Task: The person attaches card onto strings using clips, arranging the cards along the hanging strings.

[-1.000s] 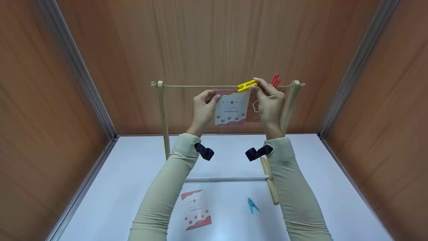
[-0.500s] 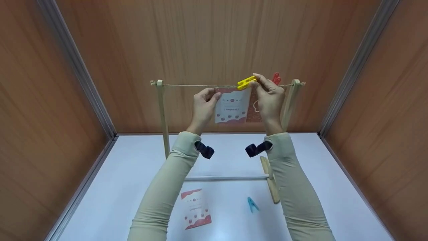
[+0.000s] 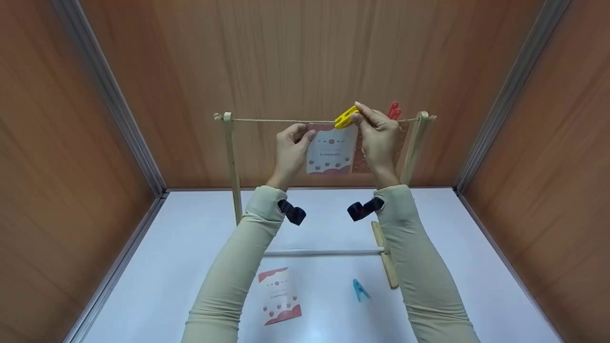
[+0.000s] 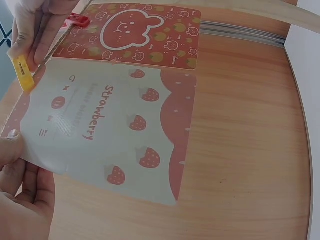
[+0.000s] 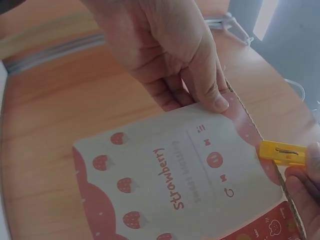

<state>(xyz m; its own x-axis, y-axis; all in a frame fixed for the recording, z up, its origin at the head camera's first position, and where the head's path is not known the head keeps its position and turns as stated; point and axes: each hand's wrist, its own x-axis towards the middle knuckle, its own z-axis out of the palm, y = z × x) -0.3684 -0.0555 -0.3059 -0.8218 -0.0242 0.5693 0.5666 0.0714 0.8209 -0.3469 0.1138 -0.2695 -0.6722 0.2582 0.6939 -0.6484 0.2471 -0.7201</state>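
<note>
My left hand (image 3: 291, 151) pinches the upper left corner of a strawberry-printed card (image 3: 330, 151) between thumb and fingers, its top edge along the twine (image 3: 276, 120). In my right hand (image 3: 380, 138) a yellow clothespin (image 3: 346, 117) is pinched by thumb and fingertips. That clothespin's tip overlaps the card's top edge and the twine in the right wrist view. Beside this card hangs a red bear-patterned card (image 4: 132, 35), held on the twine by a red clothespin (image 4: 78, 20); in the head view my right hand partly covers it.
The twine runs between two wooden posts (image 3: 232, 166), with a white crossbar (image 3: 324, 252) low between them. On the white table (image 3: 190, 267) lie another strawberry card (image 3: 279, 296) and a blue clothespin (image 3: 360, 290). Wood-grain panels (image 3: 295, 57) stand behind and at both sides.
The strawberry card has risen slightly to the twine with my left hand. My right hand has moved a little up and left, tilting the yellow clothespin more steeply over the card's top edge.
</note>
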